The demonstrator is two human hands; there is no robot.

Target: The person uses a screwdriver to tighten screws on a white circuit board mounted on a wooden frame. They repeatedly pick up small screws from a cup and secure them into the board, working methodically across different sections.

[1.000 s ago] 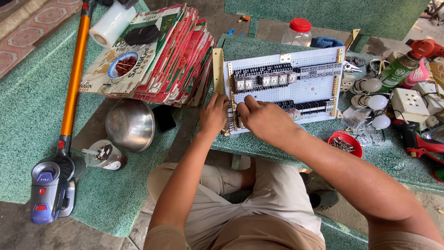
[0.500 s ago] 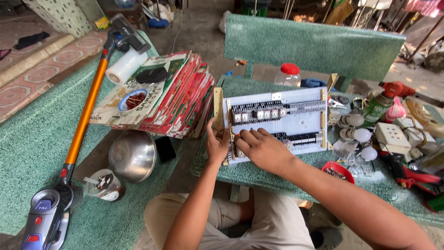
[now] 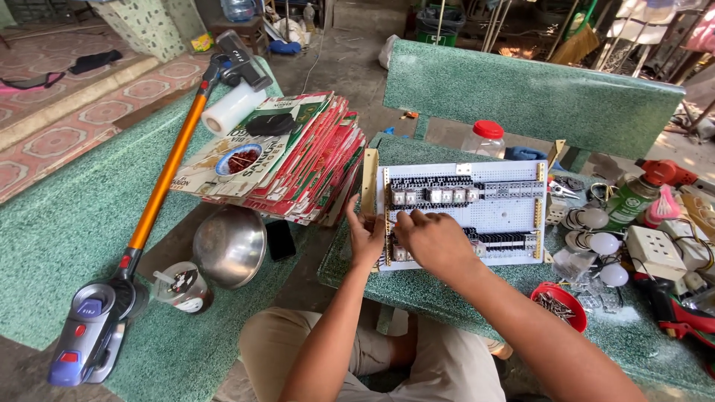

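A white perforated electrical panel (image 3: pixel 488 208) with rows of relays, terminal blocks and wiring lies on a green stone table (image 3: pixel 462 298). My left hand (image 3: pixel 363 240) grips the panel's left edge by the yellow side rail. My right hand (image 3: pixel 432 242) rests on the lower left of the panel, its fingers curled over the small components there. Whether the fingers pinch a part or a wire is hidden under the hand.
A stack of flattened red cartons (image 3: pixel 290 160) sits left of the panel. A steel bowl (image 3: pixel 229 246), a cup (image 3: pixel 182 286) and an orange stick vacuum (image 3: pixel 141 231) lie on the bench. Bulbs (image 3: pixel 603 242), a red screw dish (image 3: pixel 558 305), sockets and a jar (image 3: pixel 484 138) crowd the right.
The view has tilted up and pulled back, showing more of the far bench. Both hands stay at the panel's left side, with my right hand shifted slightly lower.
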